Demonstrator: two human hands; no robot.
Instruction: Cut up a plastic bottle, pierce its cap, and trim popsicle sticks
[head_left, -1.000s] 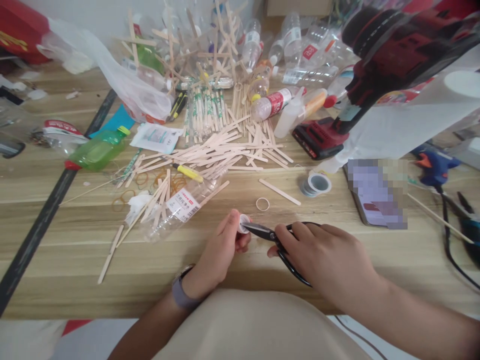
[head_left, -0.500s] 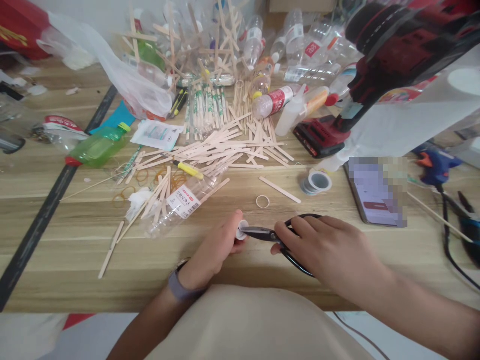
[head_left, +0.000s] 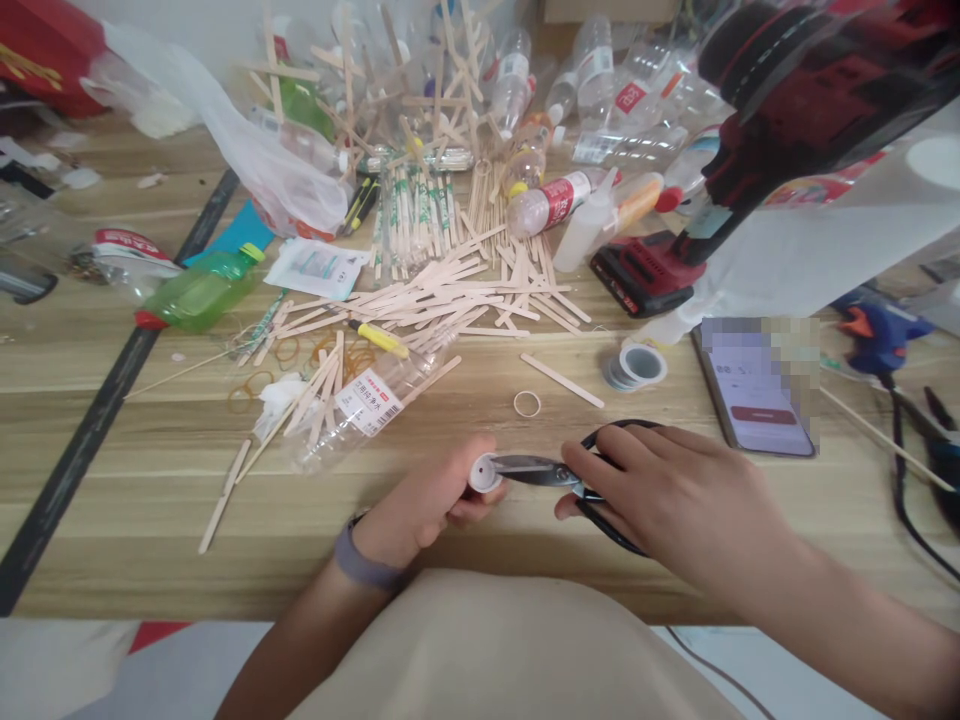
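Observation:
My left hand (head_left: 442, 488), with a grey band on its wrist, is closed on a small white bottle cap (head_left: 485, 473). The cap's hollow side faces me and a small dark hole shows in it. My right hand (head_left: 660, 480) grips the black handles of a pair of scissors (head_left: 536, 470). The blades point left, and their tips are at the cap's right rim. Behind my hands lie a thin ring (head_left: 527, 403) and a single wooden stick (head_left: 562, 380).
A clear bottle (head_left: 367, 405) lies left of my hands, near heaped wooden sticks (head_left: 427, 295). A spool (head_left: 635, 367), a phone (head_left: 754, 385) and a glue gun (head_left: 874, 330) are to the right. A red drill (head_left: 750, 150) rises behind them.
The scissors have shifted right, and their tips have moved from the cap's middle to its rim. The cap now faces me more, with its hole uncovered.

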